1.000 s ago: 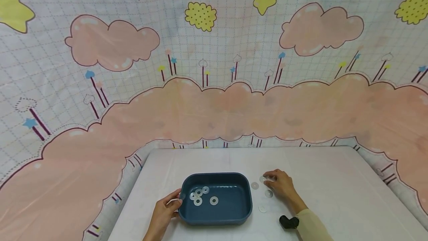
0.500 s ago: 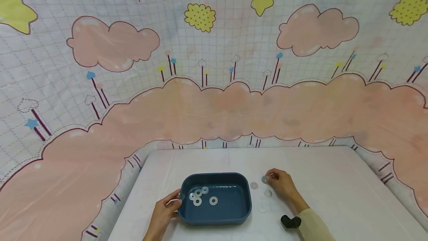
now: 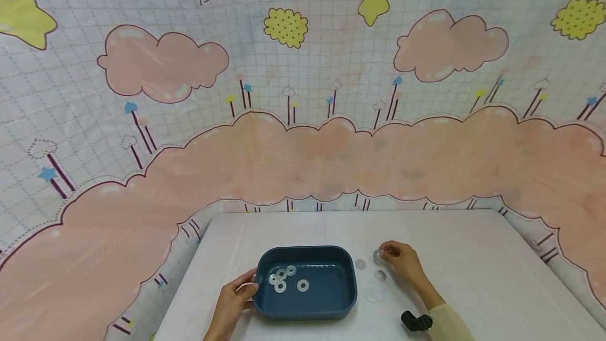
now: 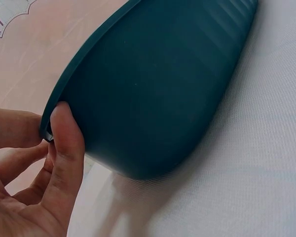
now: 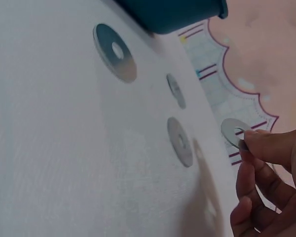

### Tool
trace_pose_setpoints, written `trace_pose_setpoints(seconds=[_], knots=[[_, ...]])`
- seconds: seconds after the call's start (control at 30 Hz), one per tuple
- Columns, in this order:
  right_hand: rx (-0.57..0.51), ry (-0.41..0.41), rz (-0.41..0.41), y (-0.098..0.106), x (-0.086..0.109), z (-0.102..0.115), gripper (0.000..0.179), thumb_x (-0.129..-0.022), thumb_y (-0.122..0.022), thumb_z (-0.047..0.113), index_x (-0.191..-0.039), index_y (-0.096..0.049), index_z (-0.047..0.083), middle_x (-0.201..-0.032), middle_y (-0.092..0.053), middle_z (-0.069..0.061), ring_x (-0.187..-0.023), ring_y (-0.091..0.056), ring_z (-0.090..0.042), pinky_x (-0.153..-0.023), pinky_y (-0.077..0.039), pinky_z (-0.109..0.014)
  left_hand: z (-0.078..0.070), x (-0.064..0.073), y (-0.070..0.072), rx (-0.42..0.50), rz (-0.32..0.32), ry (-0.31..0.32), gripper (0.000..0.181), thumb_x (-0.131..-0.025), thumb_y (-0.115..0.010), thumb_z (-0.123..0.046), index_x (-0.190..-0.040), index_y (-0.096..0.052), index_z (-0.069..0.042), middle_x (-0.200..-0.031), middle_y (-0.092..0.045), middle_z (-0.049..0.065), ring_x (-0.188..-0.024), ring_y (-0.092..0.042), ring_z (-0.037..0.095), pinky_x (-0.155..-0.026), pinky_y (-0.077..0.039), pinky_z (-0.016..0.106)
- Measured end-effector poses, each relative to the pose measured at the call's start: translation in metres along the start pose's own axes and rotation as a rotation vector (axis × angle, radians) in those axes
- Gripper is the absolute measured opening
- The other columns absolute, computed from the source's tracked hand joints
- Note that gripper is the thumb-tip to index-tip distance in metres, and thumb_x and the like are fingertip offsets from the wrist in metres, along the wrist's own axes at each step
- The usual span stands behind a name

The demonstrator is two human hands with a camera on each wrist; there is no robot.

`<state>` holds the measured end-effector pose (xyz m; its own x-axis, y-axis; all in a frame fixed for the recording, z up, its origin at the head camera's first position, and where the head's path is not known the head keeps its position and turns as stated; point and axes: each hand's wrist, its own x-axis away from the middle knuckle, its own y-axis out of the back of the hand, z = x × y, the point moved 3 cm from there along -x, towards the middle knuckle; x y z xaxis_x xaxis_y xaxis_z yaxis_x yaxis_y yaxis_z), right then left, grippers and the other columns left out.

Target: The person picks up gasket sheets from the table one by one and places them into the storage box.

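Observation:
A dark blue rectangular tray [image 3: 326,310] sits on the white table, with several metal washers [image 3: 303,285] lying in its left half. My left hand [image 3: 230,299] pinches the tray's left rim; in the left wrist view the thumb [image 4: 68,148] presses the outer wall under the lip. To the right of the tray, my right hand [image 3: 401,261] holds a flat washer [image 5: 231,129] by its edge between thumb and fingers, raised off the table. Three more washers lie flat between the tray and that hand: one [image 3: 361,264], another [image 3: 380,276], and a shiny one [image 5: 115,53] nearest the front.
The white table [image 3: 492,267] extends right and behind the tray. A patterned cloth [image 3: 303,162] with clouds and stars hangs behind the table and around its sides. A black device [image 3: 416,321] is strapped at my right wrist.
My right fingers have closed on the washer and lifted it from the table, shifting slightly right. The left hand and tray stay in place.

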<state>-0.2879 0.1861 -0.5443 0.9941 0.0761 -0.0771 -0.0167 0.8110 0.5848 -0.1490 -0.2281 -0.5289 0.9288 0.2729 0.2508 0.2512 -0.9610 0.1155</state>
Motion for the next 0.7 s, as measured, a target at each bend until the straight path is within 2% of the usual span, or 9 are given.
trace_pose_setpoints(seconds=[0.17, 0.37, 0.57, 0.7], knots=[[-0.021, -0.026, -0.017, 0.004, 0.005, 0.006, 0.013, -0.088, -0.069, 0.008, -0.1, -0.073, 0.008, -0.093, -0.069, -0.006, -0.081, -0.06, -0.015, -0.067, -0.047, -0.022, -0.001, 0.0, 0.0, -0.004, -0.003, 0.006, 0.049, -0.092, -0.063, -0.004, -0.139, -0.052, 0.003, -0.119, -0.056, 0.017, -0.089, -0.062, 0.018, -0.063, -0.054, 0.03], [-0.073, -0.051, 0.002, 0.008, 0.012, 0.014, 0.014, -0.09, -0.067, 0.008, -0.104, -0.072, 0.008, -0.097, -0.069, -0.008, -0.08, -0.063, -0.016, -0.063, -0.05, -0.021, -0.002, -0.001, 0.0, -0.005, 0.006, 0.0, 0.048, -0.092, -0.062, -0.004, -0.139, -0.052, 0.003, -0.12, -0.056, 0.018, -0.09, -0.062, 0.018, -0.063, -0.055, 0.03], [-0.128, -0.036, 0.01, 0.014, 0.017, 0.024, 0.015, -0.091, -0.066, 0.009, -0.106, -0.071, 0.008, -0.101, -0.07, -0.01, -0.083, -0.066, -0.02, -0.068, -0.051, -0.02, -0.002, 0.0, -0.002, 0.002, 0.009, -0.004, 0.048, -0.092, -0.063, -0.003, -0.139, -0.052, 0.003, -0.12, -0.055, 0.018, -0.089, -0.062, 0.018, -0.063, -0.055, 0.03], [-0.183, -0.031, 0.022, 0.016, 0.019, 0.031, 0.018, -0.092, -0.067, 0.01, -0.109, -0.071, 0.006, -0.102, -0.069, -0.011, -0.083, -0.066, -0.025, -0.066, -0.053, -0.021, -0.003, 0.001, -0.001, -0.001, 0.004, -0.001, 0.048, -0.092, -0.062, -0.003, -0.138, -0.052, 0.003, -0.121, -0.055, 0.019, -0.09, -0.062, 0.018, -0.063, -0.055, 0.03]])
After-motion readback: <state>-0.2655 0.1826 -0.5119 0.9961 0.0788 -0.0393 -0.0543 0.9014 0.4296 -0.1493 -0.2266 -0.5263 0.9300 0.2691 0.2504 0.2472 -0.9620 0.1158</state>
